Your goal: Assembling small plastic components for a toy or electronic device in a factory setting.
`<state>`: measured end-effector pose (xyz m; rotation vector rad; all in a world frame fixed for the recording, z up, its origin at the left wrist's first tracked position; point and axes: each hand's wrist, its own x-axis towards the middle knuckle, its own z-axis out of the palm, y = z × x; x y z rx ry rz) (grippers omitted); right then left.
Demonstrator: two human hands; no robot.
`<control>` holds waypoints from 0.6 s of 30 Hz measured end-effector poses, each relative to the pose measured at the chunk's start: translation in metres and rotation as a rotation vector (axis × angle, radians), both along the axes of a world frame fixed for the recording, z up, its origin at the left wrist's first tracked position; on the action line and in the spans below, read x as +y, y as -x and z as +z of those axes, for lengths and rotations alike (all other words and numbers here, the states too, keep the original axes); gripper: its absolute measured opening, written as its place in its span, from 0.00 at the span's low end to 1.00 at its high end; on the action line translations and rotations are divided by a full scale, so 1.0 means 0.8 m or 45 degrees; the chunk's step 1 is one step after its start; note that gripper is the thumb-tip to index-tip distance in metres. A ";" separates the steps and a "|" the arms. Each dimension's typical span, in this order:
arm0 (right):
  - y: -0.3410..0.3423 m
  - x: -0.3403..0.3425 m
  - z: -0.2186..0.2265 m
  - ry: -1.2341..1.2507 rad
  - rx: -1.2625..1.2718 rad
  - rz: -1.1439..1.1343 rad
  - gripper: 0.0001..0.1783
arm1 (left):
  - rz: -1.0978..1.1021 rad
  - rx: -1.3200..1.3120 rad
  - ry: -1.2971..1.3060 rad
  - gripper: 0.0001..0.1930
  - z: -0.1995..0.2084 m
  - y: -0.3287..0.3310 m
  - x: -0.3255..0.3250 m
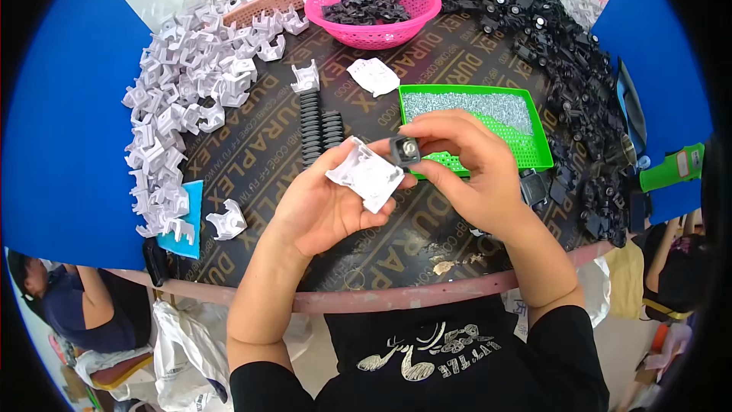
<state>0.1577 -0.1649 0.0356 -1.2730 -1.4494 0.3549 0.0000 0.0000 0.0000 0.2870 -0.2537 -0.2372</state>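
My left hand (309, 214) holds a white moulded plastic bracket (364, 175) over the middle of the table, its fingers curled beneath it. In my right hand (484, 175), thumb and fingers pinch a small black block-shaped part (404, 151) with a round shiny insert. This black part is right beside the bracket's upper right edge; whether they touch I cannot tell. Just beyond my right hand is a green tray (543, 133) of small silvery metal pieces. Stacked rows of ribbed black parts (311, 126), topped by another white bracket (305, 76), lie past my left hand.
White brackets (187, 80) heap along the left, one loose bracket (226, 220) nearer me. A pink basket (374, 34) of black pieces stands at the back. Black parts (568, 91) pile along the right, beside a green-handled tool (671, 168). Another person (76, 297) sits at lower left.
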 end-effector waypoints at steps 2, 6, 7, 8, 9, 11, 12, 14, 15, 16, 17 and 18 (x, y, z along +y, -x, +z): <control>0.003 0.000 0.001 -0.138 0.036 -0.179 0.22 | 0.384 0.372 -0.163 0.30 0.014 0.000 -0.011; 0.024 -0.006 0.007 -0.234 0.449 -0.201 0.24 | 0.611 0.218 -0.231 0.33 0.027 0.005 -0.023; 0.027 -0.007 0.007 -0.239 0.446 -0.198 0.24 | 0.614 0.214 -0.235 0.33 0.032 0.004 -0.026; 0.029 -0.008 0.006 -0.223 0.447 -0.167 0.23 | 0.701 0.184 -0.339 0.37 0.038 0.004 -0.030; 0.031 -0.008 0.004 -0.207 0.450 -0.132 0.23 | 0.790 0.157 -0.444 0.41 0.042 0.005 -0.033; 0.038 -0.007 0.004 -0.209 0.484 -0.104 0.21 | 0.810 0.136 -0.456 0.45 0.044 0.008 -0.036; 0.039 -0.008 0.002 -0.220 0.533 -0.091 0.22 | 0.881 0.103 -0.511 0.46 0.043 0.007 -0.039; 0.042 -0.009 -0.002 -0.240 0.589 -0.071 0.22 | 0.973 0.089 -0.522 0.46 0.042 0.004 -0.044; 0.043 -0.008 -0.003 -0.246 0.583 -0.067 0.22 | 0.976 0.082 -0.526 0.46 0.037 0.004 -0.044; 0.044 -0.008 -0.003 -0.242 0.574 -0.063 0.22 | 0.992 0.007 -0.558 0.44 0.029 0.003 -0.042; 0.045 -0.007 -0.004 -0.237 0.564 -0.059 0.22 | 1.008 -0.068 -0.588 0.41 0.025 0.003 -0.041; 0.044 -0.007 -0.006 -0.239 0.557 -0.061 0.22 | 1.002 -0.035 -0.573 0.41 0.029 0.003 -0.044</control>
